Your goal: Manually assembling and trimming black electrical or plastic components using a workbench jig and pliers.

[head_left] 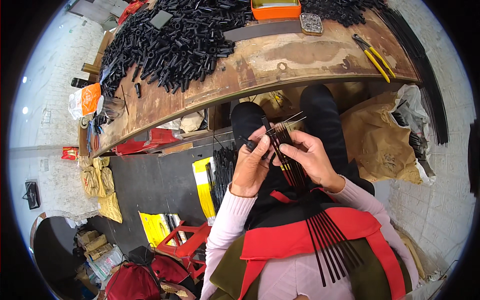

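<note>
Over my lap, my left hand (253, 162) is closed, with a short black plastic tube (246, 142) sticking out between its fingers. Another black tube (265, 121) stands upright by its fingertips, at the top ends of the rods. My right hand (315, 156) grips a fanned bundle of thin black rods (291, 167), thumb laid across them. A few pale thin tips (295, 118) poke out beyond the fingers. The rods' lower part passes over my red and black apron (310, 231), where their dark ends spread. Finer detail between the fingertips is hidden.
A worn wooden table (270, 62) curves ahead, bearing a large heap of black tubes (185, 40), an orange container (276, 10) and yellow-handled pliers (374, 57). Brown paper (382, 145) lies at right. Left stand a red stool (185, 245) and black rods (223, 172) on yellow packaging.
</note>
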The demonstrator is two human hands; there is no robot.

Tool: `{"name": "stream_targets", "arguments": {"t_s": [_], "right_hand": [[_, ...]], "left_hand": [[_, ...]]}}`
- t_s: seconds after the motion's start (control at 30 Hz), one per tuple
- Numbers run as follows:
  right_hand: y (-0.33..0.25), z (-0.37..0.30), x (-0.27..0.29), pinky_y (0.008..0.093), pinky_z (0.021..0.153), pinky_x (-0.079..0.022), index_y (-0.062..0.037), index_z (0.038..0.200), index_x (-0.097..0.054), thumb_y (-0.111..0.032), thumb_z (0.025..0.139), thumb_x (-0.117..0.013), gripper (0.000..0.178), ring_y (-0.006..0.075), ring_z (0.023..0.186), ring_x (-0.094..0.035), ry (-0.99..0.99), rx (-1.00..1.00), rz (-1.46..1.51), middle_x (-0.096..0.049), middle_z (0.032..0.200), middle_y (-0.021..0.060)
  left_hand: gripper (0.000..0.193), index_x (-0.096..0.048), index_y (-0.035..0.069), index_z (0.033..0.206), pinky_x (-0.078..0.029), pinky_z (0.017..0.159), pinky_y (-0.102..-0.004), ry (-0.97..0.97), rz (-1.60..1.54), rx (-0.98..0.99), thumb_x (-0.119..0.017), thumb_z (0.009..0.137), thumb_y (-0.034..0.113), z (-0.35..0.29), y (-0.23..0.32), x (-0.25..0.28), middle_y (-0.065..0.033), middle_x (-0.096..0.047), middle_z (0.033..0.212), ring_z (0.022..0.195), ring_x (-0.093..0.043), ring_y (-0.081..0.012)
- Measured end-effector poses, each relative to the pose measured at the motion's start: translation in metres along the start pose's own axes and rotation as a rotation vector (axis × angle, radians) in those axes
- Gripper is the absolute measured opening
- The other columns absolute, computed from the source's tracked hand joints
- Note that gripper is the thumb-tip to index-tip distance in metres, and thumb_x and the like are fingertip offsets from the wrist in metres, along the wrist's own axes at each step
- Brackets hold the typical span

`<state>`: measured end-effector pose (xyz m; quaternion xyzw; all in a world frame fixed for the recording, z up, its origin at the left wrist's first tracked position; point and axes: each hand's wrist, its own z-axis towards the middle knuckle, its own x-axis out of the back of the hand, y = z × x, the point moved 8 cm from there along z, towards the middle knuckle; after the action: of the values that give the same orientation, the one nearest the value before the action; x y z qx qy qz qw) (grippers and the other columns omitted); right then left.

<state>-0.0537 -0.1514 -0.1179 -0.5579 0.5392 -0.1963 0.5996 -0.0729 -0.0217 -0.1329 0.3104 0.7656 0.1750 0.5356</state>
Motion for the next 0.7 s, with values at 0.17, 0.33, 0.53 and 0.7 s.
{"name": "stream_targets", "arguments": {"t_s": [0.17,0.33,0.53,0.7], "right_hand": [[0.005,0.002,0.004,0.0244,0.074,-0.049,0.0035,0.102,-0.064,-0.009,0.094,-0.066,0.015,0.0080,0.080,-0.061,-0.013,-0.018,0.054,-0.066,0.091,0.0052],[0.011,0.002,-0.001,0.0261,0.076,-0.055,0.0044,0.110,-0.061,-0.009,0.095,-0.064,0.020,0.0140,0.082,-0.068,-0.075,-0.055,0.181,-0.067,0.097,0.0079],[0.012,0.006,-0.004,0.0294,0.081,-0.057,0.0051,0.117,-0.058,-0.007,0.096,-0.061,0.025,0.0148,0.085,-0.067,-0.138,-0.104,0.302,-0.067,0.099,0.0090],[0.015,0.009,-0.007,0.0348,0.084,-0.058,0.0043,0.126,-0.054,-0.010,0.100,-0.056,0.030,0.0155,0.085,-0.065,-0.141,-0.063,0.113,-0.064,0.098,0.0084]], "left_hand": [[0.028,-0.059,0.004,0.123,-0.054,0.076,-0.0265,-0.071,-0.031,0.094,-0.062,0.098,0.017,0.003,-0.011,0.002,-0.0038,-0.068,0.107,0.090,-0.065,-0.0121],[0.041,-0.051,0.001,0.133,-0.050,0.072,-0.0206,-0.113,0.077,0.074,-0.055,0.102,0.028,0.002,-0.012,0.000,-0.0088,-0.059,0.130,0.095,-0.059,-0.0085],[0.039,-0.056,0.003,0.128,-0.046,0.067,-0.0209,-0.085,0.141,0.030,-0.057,0.100,0.029,-0.004,-0.012,0.002,-0.0043,-0.063,0.121,0.084,-0.054,-0.0060],[0.041,-0.056,0.007,0.131,-0.041,0.064,-0.0218,0.022,0.114,-0.025,-0.058,0.100,0.033,-0.001,-0.013,0.006,-0.0017,-0.064,0.118,0.078,-0.050,-0.0057]]}}
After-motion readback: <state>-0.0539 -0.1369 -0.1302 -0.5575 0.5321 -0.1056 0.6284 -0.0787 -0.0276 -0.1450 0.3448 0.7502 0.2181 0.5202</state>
